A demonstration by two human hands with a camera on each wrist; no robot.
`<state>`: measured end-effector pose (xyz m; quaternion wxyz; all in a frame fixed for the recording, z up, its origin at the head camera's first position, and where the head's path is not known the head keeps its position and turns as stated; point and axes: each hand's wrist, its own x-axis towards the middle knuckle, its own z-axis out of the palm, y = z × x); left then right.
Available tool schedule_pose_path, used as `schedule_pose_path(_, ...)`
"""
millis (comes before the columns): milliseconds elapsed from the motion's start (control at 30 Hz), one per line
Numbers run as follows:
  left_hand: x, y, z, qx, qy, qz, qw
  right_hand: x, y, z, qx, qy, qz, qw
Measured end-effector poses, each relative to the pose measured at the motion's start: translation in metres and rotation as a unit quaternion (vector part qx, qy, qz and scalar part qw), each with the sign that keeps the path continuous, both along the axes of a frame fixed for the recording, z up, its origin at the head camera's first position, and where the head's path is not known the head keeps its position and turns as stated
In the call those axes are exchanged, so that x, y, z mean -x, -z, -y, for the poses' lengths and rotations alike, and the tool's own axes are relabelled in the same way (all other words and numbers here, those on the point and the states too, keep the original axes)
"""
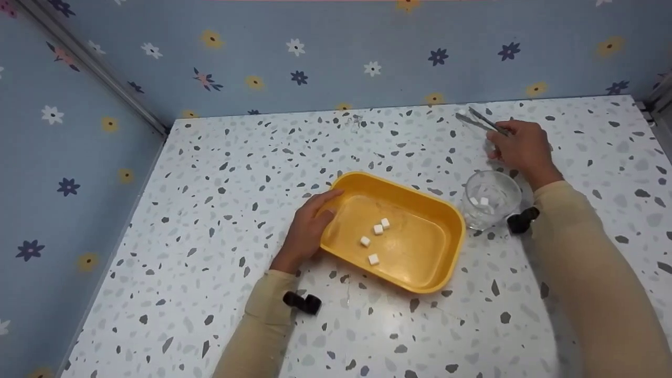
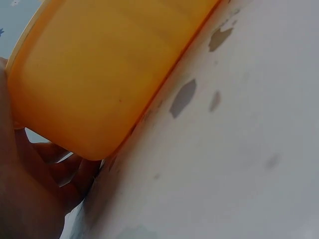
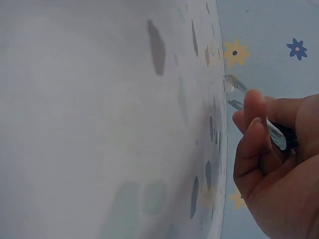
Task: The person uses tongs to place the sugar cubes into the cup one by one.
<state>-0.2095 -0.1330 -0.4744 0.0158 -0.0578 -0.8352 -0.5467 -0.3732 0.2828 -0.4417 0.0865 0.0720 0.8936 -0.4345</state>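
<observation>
The right hand (image 1: 525,149) pinches tweezers (image 1: 491,122) pointing far-left, the glass (image 1: 504,202) just on its near side; the left hand (image 1: 306,228) grips the left end of the yellow tray (image 1: 415,247), its long axis running near-right.

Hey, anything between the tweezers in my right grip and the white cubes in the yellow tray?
Just the far wall of the yellow tray, between the tweezers and the four white cubes; the tray's top is open. The clear glass stands right of that line.
</observation>
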Motion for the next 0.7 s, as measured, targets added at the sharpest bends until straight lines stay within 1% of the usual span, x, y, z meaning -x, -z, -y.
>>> schedule_pose_path(133, -0.0001, 0.0008, 0.0005, 0.009, 0.003, -0.008, 0.9999, 0.0009, 0.0004, 0.0015, -0.022, -0.010, 0.010, 0.9996)
schedule_pose_path(233, 0.0001, 0.0019, 0.0010, 0.013, 0.004, -0.011, 0.9999, 0.0006, 0.0002, 0.0017, -0.038, -0.015, 0.008, 0.9991)
schedule_pose_path(400, 0.0007, 0.0017, 0.0013, 0.014, -0.001, -0.005, 0.9999, 0.0002, -0.0011, 0.0024, -0.059, -0.028, -0.001, 0.9978)
schedule_pose_path(533, 0.0007, 0.0014, 0.0014, 0.007, -0.003, -0.002, 1.0000, 0.0000, -0.0014, 0.0032, -0.053, -0.032, -0.004, 0.9981)
schedule_pose_path(700, 0.0007, 0.0016, 0.0005, -0.005, -0.003, 0.002, 1.0000, -0.0015, -0.0012, 0.0025, -0.034, -0.019, 0.000, 0.9993)
